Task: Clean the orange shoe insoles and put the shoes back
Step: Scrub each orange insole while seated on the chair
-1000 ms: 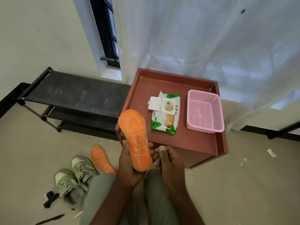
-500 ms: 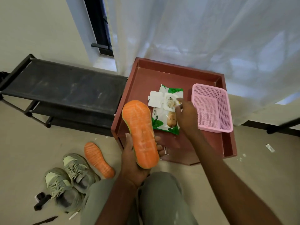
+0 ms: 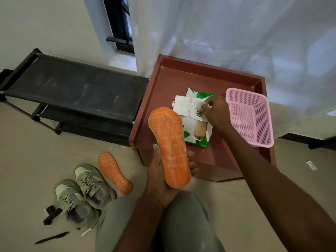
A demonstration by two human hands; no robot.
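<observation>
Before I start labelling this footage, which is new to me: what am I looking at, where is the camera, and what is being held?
There is no machine here. One wide-angle camera sits on a person's head, looking forward and down at their own bare hands.

The left hand grips an orange foam shoe insole, raised in front of the camera. The right hand reaches to a white and green pack of wet wipes with its flap lid open, fingertips pinching at the opening.

The pack lies in a reddish-brown tray-topped stand, beside an empty pink plastic mesh basket.

On the floor lie a second orange insole and a pair of grey-green laced sneakers. A black shoe rack stands behind them.
</observation>
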